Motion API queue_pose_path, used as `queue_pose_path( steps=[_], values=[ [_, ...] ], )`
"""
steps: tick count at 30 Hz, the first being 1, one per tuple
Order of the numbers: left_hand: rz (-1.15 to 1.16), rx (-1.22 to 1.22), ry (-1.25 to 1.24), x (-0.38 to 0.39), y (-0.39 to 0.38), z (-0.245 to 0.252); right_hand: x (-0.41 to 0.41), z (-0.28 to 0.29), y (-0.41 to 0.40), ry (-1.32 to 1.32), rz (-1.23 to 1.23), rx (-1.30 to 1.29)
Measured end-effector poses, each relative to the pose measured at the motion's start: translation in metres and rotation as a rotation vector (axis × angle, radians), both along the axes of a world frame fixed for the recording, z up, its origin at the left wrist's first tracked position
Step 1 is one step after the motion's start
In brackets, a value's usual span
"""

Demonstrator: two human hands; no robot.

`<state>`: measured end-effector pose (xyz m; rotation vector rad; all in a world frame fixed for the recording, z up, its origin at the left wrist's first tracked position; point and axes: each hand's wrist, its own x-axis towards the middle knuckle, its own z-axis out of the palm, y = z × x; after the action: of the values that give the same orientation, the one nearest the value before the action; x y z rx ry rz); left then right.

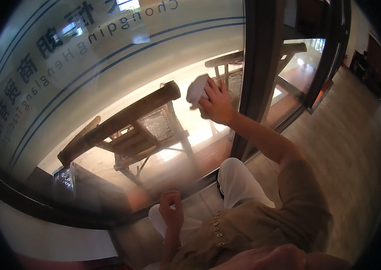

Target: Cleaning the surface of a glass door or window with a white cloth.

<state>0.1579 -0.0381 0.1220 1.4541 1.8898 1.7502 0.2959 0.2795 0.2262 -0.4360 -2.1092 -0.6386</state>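
My right hand is raised in front of a large glass pane, with the arm stretched out. It grips a crumpled white cloth, which appears to lie against the glass. Near my left knee, my left hand is held low with its fingers loosely curled. I see nothing in that hand, and it is apart from the glass. Mirror-reversed lettering and blue double stripes run across the frosted upper part of the pane.
Behind the glass stand a wooden bench-like frame and another wooden piece. A dark metal frame post edges the pane on the right. Below runs a dark sill. Wood-look floor stretches along the right side.
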Motion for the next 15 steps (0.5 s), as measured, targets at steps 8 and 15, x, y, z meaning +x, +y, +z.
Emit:
queue_pose_path(
  steps=[8, 15],
  values=[
    [0.036, -0.051, 0.047, -0.004, -0.004, -0.011, 0.018, 0.113, 0.032, 0.457, -0.177, 0.23],
    [0.042, -0.033, 0.028, -0.002, -0.003, -0.011, 0.019, -0.052, 0.025, 0.144, -0.15, -0.007]
  ],
)
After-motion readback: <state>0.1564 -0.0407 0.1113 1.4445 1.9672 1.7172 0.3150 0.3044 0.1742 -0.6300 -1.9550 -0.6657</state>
